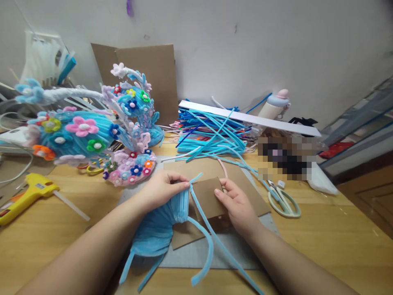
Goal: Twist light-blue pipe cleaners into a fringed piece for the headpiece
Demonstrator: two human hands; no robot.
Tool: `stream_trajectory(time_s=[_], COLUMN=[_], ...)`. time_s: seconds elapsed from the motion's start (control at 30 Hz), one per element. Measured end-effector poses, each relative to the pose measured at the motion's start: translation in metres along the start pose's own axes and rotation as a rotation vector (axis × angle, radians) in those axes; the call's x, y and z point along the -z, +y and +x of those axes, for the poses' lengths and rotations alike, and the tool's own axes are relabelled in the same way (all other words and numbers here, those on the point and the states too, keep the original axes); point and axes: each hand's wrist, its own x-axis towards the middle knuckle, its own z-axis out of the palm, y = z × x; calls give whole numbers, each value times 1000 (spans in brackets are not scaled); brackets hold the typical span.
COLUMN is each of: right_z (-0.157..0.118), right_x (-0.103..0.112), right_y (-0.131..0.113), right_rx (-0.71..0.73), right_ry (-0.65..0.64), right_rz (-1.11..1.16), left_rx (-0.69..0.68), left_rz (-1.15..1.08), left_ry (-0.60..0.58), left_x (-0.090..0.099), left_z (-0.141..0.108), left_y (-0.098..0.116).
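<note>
My left hand (161, 188) pinches the edge of a cardboard piece wrapped in light blue pipe cleaners (155, 233), with thumb and fingers near its upper end. On the right, my right hand (238, 205) grips the bare brown part of the cardboard piece (208, 200) between thumb and fingers. Several loose ends hang from the wrapped part; one long light blue pipe cleaner (225, 248) runs down to the lower right, and a shorter one curls beside it. Beneath my hands, a flat cardboard sheet (254, 192) lies on a grey mat (196, 258).
At left stand flower-covered pipe-cleaner ornaments (73, 135) and a yellow glue gun (33, 190). Behind my hands lies a pile of blue pipe cleaners (211, 133). Scissors with pale green handles (288, 207) are to the right, a bottle (273, 106) farther back. An upright cardboard panel (156, 78) leans near the wall.
</note>
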Motion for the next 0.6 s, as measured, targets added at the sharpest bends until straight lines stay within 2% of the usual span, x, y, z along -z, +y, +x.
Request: stream_trajectory(time_s=[0.2,0.4,0.5,0.6], right_z=[2,7,13,17], right_x=[-1,4,12,20], right_y=[1,1,0,-4], right_rx=[16,-125,-69,49], right_ry=[0,-49,58,204], right_rz=[74,325,316,170], left_rx=[9,45,23,15], left_rz=[56,-14,-38,-24], left_ry=[-48,102,87,86], left_x=[-4,-8,-9,-9], left_z=[-3,-1,-1,-1], left_y=[1,2,1,3])
